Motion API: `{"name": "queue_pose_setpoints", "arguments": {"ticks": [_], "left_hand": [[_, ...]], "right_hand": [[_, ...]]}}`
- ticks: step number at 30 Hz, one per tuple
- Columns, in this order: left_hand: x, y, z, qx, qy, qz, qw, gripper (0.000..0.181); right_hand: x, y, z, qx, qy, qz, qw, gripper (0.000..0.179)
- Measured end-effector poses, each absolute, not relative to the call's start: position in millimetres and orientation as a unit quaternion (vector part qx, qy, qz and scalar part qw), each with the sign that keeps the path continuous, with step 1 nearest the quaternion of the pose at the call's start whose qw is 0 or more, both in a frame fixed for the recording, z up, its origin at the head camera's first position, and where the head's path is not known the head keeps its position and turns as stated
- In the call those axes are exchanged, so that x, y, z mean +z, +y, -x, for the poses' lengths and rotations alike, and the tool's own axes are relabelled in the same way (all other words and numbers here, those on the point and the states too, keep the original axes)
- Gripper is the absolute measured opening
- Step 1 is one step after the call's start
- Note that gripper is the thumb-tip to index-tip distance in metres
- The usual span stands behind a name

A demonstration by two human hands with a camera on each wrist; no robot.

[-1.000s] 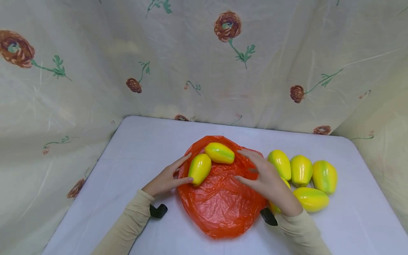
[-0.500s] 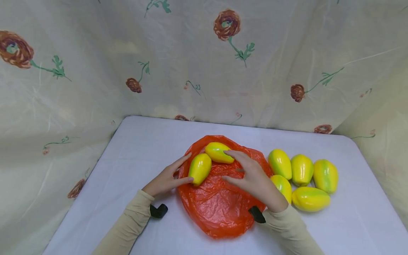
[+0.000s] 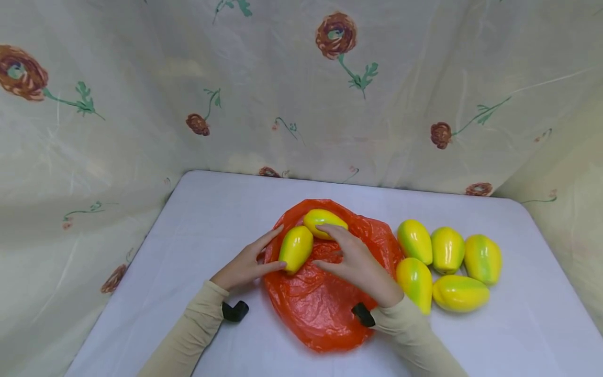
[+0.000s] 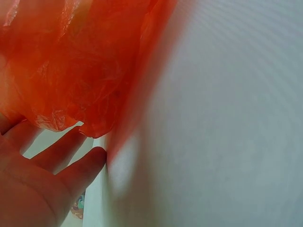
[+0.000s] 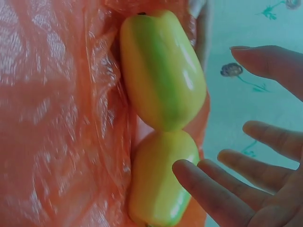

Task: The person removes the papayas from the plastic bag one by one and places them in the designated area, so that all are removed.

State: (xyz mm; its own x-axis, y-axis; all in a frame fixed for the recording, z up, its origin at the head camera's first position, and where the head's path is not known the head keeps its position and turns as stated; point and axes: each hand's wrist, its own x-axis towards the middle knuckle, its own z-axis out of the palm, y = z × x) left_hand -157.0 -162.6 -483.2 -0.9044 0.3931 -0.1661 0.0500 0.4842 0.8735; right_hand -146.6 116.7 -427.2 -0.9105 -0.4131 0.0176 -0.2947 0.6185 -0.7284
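A red plastic bag [image 3: 325, 309] lies spread with its mouth facing up, and two yellow-green mangoes rest inside. The nearer-left mango [image 3: 296, 250] touches the back mango [image 3: 325, 217], whose front is partly covered by my right hand [image 3: 355, 264]. That hand hovers over the bag with fingers spread and nothing between them. My left hand [image 3: 245, 267] is at the bag's left side, its fingers extended along the outside and its thumb near the left mango. In the left wrist view, straight fingers [image 4: 78, 172] lie by the red plastic. The right wrist view has both mangoes [image 5: 163, 71] beside spread fingers.
Several more mangoes lie grouped on the white table [image 3: 221, 209] right of the bag, among them a front mango [image 3: 460, 294] on its side. One mango [image 3: 415, 283] lies close to the right forearm. A flowered curtain [image 3: 264, 68] hangs behind and beside the table.
My right hand has moved left over the bag, from its right edge toward the two mangoes, uncovering a mango on the table. The left hand stays in place.
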Motion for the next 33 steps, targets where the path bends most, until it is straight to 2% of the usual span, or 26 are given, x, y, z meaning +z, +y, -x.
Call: {"name": "queue_pose_setpoints", "arguments": {"ticks": [9,20,33], "left_hand": [[-482.9,-163.1,156.3,0.490,0.844,-0.135,0.173,0.087],[-483.7,-161.7,156.6,0.484,0.847,-0.133,0.174,0.087],[-485.2,-161.6,157.8,0.485,0.848,-0.128,0.170,0.088]], "right_hand": [[-437.3,95.3,154.1,-0.372,0.902,0.212,0.049,0.075],[-449.6,76.0,155.5,-0.377,0.903,0.190,0.078,0.077],[-458.4,65.2,157.7,-0.385,0.902,0.180,0.074,0.078]]}}
